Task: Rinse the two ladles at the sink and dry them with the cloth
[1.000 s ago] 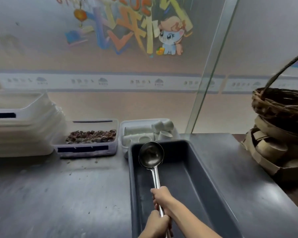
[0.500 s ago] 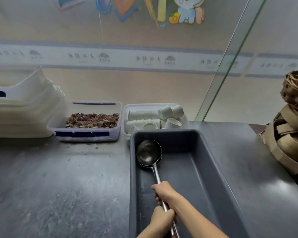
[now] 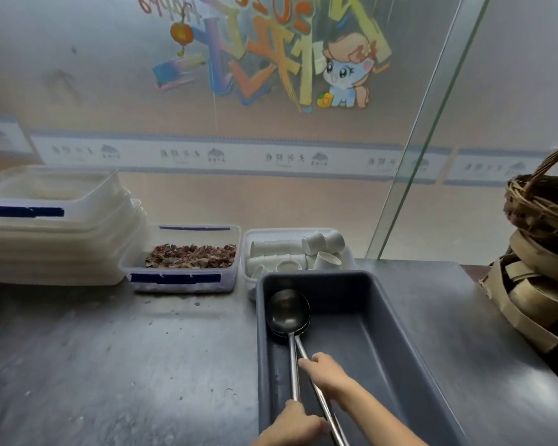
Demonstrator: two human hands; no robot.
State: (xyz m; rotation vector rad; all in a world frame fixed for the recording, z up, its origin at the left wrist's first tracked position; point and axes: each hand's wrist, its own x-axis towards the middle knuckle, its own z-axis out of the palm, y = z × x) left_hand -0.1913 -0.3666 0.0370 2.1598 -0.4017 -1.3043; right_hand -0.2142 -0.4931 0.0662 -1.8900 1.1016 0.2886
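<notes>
A steel tabletop (image 3: 110, 365) carries a stack of white tubs (image 3: 55, 233) at far left, a wicker basket (image 3: 541, 214) at far right, and a long grey bin (image 3: 384, 333) near the middle. Beyond the bin stand a clear box of brown bits (image 3: 184, 257) and a tub of small white cups (image 3: 297, 252). Inside the bin two ladles (image 3: 288, 312) lie nested, bowls at its far left end; the left hand (image 3: 292, 424) curls round one handle, the right hand (image 3: 327, 373) pinches the other.
</notes>
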